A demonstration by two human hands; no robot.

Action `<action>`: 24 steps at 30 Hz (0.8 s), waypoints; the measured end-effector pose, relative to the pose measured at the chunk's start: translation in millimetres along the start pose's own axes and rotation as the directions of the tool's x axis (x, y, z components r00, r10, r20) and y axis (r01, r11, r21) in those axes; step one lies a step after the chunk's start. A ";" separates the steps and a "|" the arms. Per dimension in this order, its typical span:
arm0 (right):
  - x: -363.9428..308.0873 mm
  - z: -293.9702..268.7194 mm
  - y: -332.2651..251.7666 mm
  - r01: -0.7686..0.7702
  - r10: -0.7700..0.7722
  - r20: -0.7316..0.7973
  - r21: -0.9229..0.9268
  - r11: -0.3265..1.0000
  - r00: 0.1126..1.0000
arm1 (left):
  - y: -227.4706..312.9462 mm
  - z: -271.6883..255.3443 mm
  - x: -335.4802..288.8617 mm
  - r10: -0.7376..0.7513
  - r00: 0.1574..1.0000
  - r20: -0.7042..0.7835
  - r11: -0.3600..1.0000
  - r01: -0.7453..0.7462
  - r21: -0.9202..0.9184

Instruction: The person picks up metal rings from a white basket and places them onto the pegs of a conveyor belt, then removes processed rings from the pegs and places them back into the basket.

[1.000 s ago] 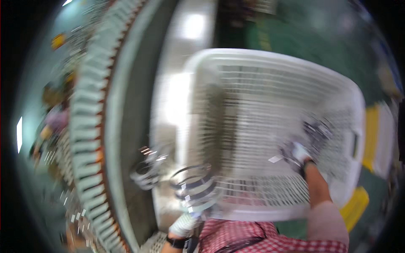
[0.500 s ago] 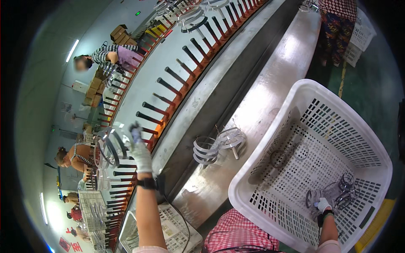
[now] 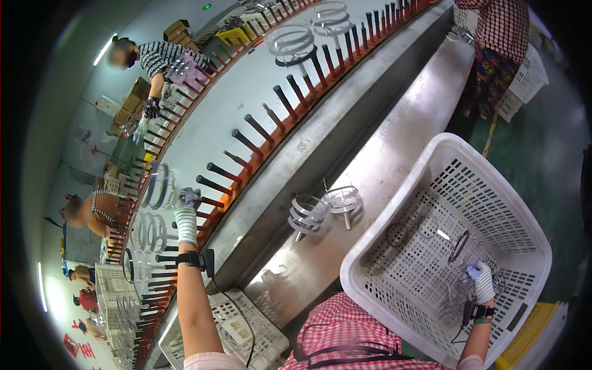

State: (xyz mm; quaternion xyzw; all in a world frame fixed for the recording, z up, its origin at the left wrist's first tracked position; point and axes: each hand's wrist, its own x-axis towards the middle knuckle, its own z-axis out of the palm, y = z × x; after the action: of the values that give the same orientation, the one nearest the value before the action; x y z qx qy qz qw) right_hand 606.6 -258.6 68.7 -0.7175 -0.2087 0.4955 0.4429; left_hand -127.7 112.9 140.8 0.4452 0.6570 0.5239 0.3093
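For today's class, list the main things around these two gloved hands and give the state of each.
Left hand: gloved, at the black-sleeved pegs, grip unclear.
Right hand: gloved, inside the large white basket, grip unclear.
Large white basket: open-topped, ring pieces inside.
Two ring stacks: standing side by side on the metal ledge.
Black-sleeved pegs: mounted on the orange rail, several without rings.

brown cardboard boxes [image 3: 177, 29], upper left | yellow basket [image 3: 233, 36] nearby | lit tube [image 3: 105, 49] | white crates [image 3: 528, 74] beside patterned trousers [image 3: 494, 77]
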 end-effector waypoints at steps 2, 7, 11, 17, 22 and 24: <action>-6.2 30.8 -47.7 0.058 -0.057 0.055 -0.021 0.998 0.997 | -30.7 -37.2 14.5 0.205 0.977 0.054 0.621 -0.172 0.765; -11.1 75.8 -149.2 0.357 -0.282 0.239 -0.376 0.855 0.929 | -41.0 86.0 -78.6 0.197 0.973 -0.122 0.962 -0.167 0.216; 15.7 160.3 -202.7 0.613 -0.314 0.660 -0.283 0.738 0.682 | 62.9 177.6 -235.5 0.105 0.711 0.695 0.992 -0.024 -0.126; 7.5 232.3 -230.1 0.861 -0.326 0.852 -0.242 0.447 0.409 | 98.4 194.0 -254.3 0.126 0.499 0.857 0.711 -0.648 0.272; -32.8 253.5 -262.3 0.927 -0.513 0.773 -0.325 0.187 0.374 | 76.0 190.3 -227.0 -0.017 0.508 0.861 0.630 -0.663 0.404; -44.5 244.9 -288.0 0.943 -0.640 0.698 -0.292 0.156 0.322 | 83.0 194.9 -202.5 0.456 0.663 0.594 0.677 -0.691 0.252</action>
State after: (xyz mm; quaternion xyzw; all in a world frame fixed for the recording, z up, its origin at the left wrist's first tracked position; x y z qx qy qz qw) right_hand 408.5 -36.6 306.1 -0.4641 -0.8125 0.1993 0.2910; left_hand 147.6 13.8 158.0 0.8099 0.4799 0.2961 0.1612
